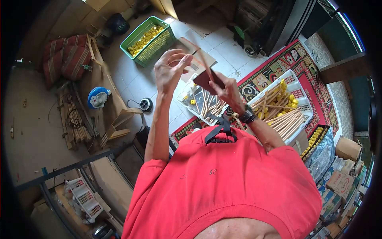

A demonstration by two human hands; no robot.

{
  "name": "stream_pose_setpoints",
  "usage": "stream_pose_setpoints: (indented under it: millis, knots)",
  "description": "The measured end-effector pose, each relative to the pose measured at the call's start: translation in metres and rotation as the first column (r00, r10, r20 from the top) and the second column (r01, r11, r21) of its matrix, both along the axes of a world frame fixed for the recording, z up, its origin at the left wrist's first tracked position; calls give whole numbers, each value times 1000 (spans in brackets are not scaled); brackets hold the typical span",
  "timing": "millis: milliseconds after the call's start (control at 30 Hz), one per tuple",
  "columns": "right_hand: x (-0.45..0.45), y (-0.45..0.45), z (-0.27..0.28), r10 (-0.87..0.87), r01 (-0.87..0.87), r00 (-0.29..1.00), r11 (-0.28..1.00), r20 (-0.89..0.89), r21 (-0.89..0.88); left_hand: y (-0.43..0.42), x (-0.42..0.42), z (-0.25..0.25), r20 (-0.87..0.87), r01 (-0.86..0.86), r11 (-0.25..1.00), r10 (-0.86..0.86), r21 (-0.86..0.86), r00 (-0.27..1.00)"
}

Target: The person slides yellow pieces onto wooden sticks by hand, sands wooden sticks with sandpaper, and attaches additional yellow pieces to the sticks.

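My right hand (227,93), with a dark band at the wrist, grips a dark brown sheet (204,82). A blurred wooden stick (205,63) rises from the sheet. To the left of the stick is my left hand (171,71), raised with its fingers loosely bent and apart; nothing clear shows in it. Below the hands, a white tray (184,99) bears wooden sticks and a few yellow pieces. At the right, a white basket (306,104) holds many wooden sticks (287,124) and yellow pieces (293,99).
A green basket (153,55) of yellow pieces stands on the tiled floor. The white basket is on a patterned red rug (318,85). A wooden frame (113,91), a blue-and-white round object (98,98) and a round black device (146,104) are at left. Boxes (341,183) lie at lower right.
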State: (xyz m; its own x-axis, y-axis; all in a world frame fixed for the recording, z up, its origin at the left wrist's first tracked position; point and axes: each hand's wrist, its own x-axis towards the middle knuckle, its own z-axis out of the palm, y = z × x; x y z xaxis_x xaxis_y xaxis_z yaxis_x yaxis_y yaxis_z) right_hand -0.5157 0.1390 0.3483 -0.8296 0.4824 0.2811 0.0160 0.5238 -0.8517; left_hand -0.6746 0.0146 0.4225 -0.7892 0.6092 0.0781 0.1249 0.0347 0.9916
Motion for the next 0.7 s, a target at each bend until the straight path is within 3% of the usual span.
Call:
stream_pose_setpoints:
  millis: [33, 67, 100, 133, 167, 267, 333, 400, 467, 600, 667, 700]
  knots:
    - [-8, -1, 3, -63, 28, 992, 956, -112, -294, 2, 5, -7, -83, -69, 997, 67, -17, 994]
    - [-14, 2, 3, -163, 19, 965, 828, -208, -561, 4, 9, -18, -169, -130, 991, 124, -25, 978]
    - [-16, 9, 2, -173, -84, 955, 623, -242, -778, -2, 11, -46, -160, -87, 985, 63, -146, 985]
    - [-18, 5, 20, -273, -110, 922, 495, -274, -862, -8, 30, -56, -186, -20, 962, -32, -273, 982]
    - [-19, 9, 15, -275, -103, 921, 513, -277, -852, -10, 49, -57, -38, 85, 923, -107, -376, 994]
    - [-22, 13, 13, -273, -105, 918, 533, -288, -840, -7, 95, -55, 204, 223, 906, -157, -359, 966]
    - [-27, 11, 16, -279, -123, 912, 513, -300, -850, 2, 99, -58, 219, 238, 901, -166, -363, 961]
    - [-27, 16, 12, -224, -117, 939, 506, -261, -855, 8, 100, -65, -62, 110, 915, -145, -389, 988]
    - [-27, 17, 12, -190, -128, 951, 481, -245, -868, 9, 92, -65, -184, 126, 880, -233, -459, 955]
    - [-28, 20, 15, -226, -114, 941, 491, -253, -864, 15, 79, -59, 179, 258, 944, -222, -206, 958]
    - [-27, 23, 14, -296, -151, 914, 387, -278, -910, 19, 68, -63, 306, 319, 946, -289, -52, 907]
    - [-27, 25, 14, -358, -149, 893, 336, -273, -930, 18, 66, -50, 309, 357, 932, -323, -58, 894]
